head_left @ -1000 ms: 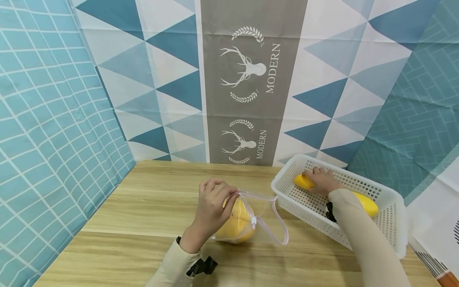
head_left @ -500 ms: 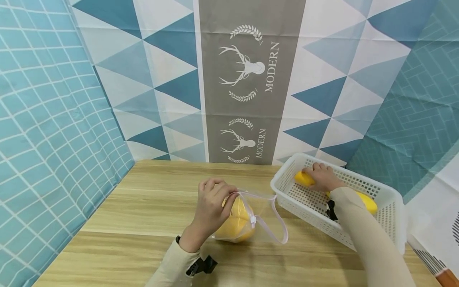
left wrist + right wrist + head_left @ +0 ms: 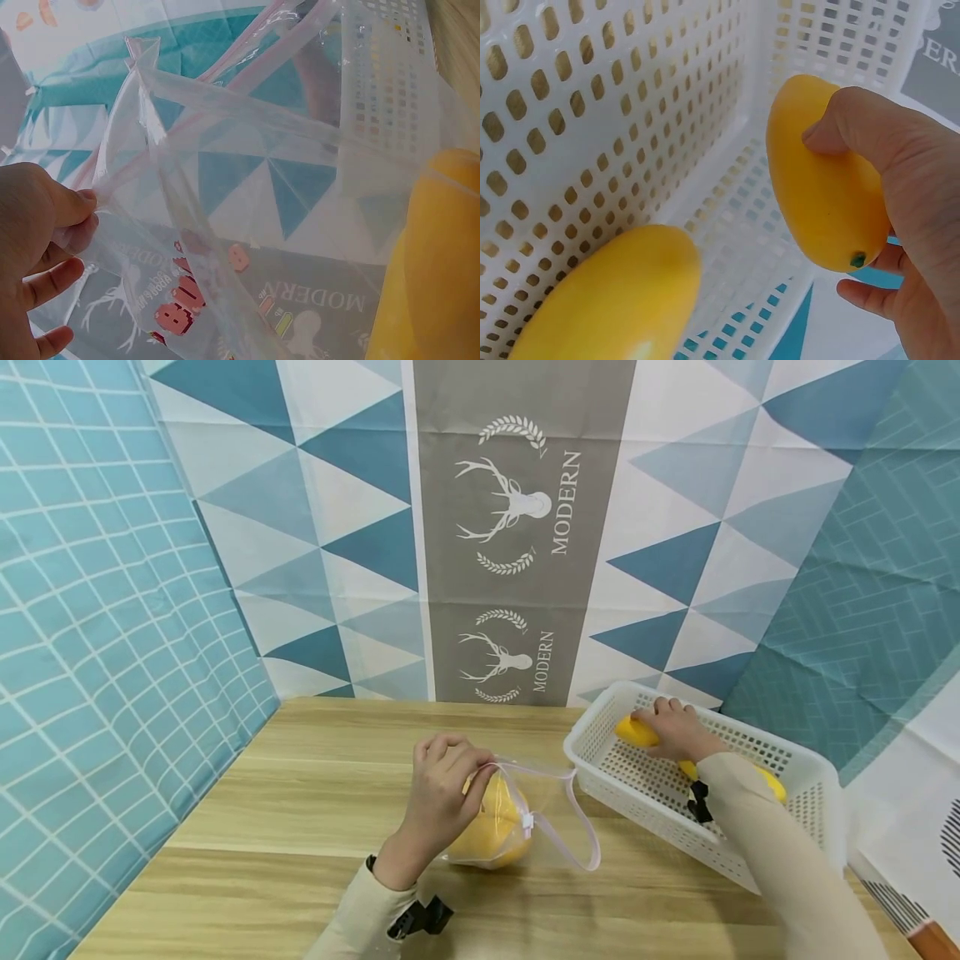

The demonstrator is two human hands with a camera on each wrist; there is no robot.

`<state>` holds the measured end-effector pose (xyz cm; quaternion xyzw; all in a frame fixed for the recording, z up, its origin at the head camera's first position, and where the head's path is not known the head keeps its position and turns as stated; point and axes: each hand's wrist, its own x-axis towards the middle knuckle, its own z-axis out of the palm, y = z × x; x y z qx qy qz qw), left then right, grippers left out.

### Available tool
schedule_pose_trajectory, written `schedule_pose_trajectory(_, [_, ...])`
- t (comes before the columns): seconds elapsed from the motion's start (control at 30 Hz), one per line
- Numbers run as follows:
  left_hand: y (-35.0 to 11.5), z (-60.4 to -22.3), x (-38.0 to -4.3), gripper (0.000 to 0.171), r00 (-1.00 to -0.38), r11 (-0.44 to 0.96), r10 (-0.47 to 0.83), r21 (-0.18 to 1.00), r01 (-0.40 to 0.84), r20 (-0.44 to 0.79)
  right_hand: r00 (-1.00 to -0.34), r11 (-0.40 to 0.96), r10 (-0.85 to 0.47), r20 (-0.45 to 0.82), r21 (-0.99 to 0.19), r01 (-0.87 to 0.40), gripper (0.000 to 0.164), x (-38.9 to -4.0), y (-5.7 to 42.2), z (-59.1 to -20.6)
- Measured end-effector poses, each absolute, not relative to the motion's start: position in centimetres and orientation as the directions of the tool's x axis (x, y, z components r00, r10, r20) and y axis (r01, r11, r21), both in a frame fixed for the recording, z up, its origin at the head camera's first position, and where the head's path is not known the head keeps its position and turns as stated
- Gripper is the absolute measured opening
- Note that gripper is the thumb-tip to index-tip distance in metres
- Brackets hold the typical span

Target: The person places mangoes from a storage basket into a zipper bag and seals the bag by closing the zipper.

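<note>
My left hand [image 3: 446,785] pinches the top edge of a clear zip bag [image 3: 555,802] with pink trim and a white slider. Its mouth hangs partly open toward the basket. Yellow fruit [image 3: 483,831] bulges inside the bag, on the table; the left wrist view shows part of that yellow fruit [image 3: 435,262] at the right edge. Over in the white perforated basket [image 3: 645,814], my right hand [image 3: 678,733] grips a yellow mango [image 3: 814,187] with a small green stem spot, thumb across its side. A second mango [image 3: 622,300] lies in the basket, partly covered by my right sleeve in the head view.
The wooden table [image 3: 315,810] meets a patterned backdrop [image 3: 517,527] at its far edge and a blue tiled-print sheet [image 3: 112,610] on the left. The basket stands at the right, its near-left corner close to the bag's mouth.
My right hand and the mango it grips have risen slightly within the basket, and the right forearm has swung a little to the right. The left hand keeps its hold on the bag.
</note>
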<state>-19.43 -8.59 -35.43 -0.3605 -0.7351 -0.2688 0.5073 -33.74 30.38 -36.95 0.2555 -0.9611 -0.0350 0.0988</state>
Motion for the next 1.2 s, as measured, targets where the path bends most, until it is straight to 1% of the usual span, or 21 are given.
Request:
schedule_pose_trajectory(0.4, [-8.6, -35.5, -19.5, 0.033, -0.218, 0.597, 0.259, 0.022, 0.802, 0.941, -0.856, 0.872, -0.489, 0.166, 0.123, -0.474, 0.055, -32.6, 30.5, -35.3])
schedule_pose_trajectory(0.63, [-8.6, -35.6, -19.5, 0.031, -0.231, 0.598, 0.257, 0.034, 0.801, 0.938, -0.847, 0.867, -0.497, 0.186, 0.134, -0.480, 0.057, -31.8, 30.5, -34.5])
schedule_pose_trajectory(0.77, [-8.6, -35.8, -19.6, 0.029, -0.226, 0.596, 0.256, 0.031, 0.802, 0.940, -0.838, 0.862, -0.507, 0.202, 0.131, -0.490, 0.057, -31.4, 30.5, -34.2])
schedule_pose_trajectory(0.93, [-8.6, -35.8, -19.5, 0.030, -0.236, 0.597, 0.258, 0.038, 0.801, 0.937, -0.823, 0.853, -0.522, 0.224, 0.131, -0.506, 0.058, -31.0, 30.4, -33.9])
schedule_pose_trajectory(1.2, [-8.5, -35.7, -19.5, 0.030, -0.237, 0.594, 0.262, 0.037, 0.803, 0.936, -0.785, 0.833, -0.552, 0.280, 0.137, -0.537, 0.060, -30.0, 30.4, -33.4])
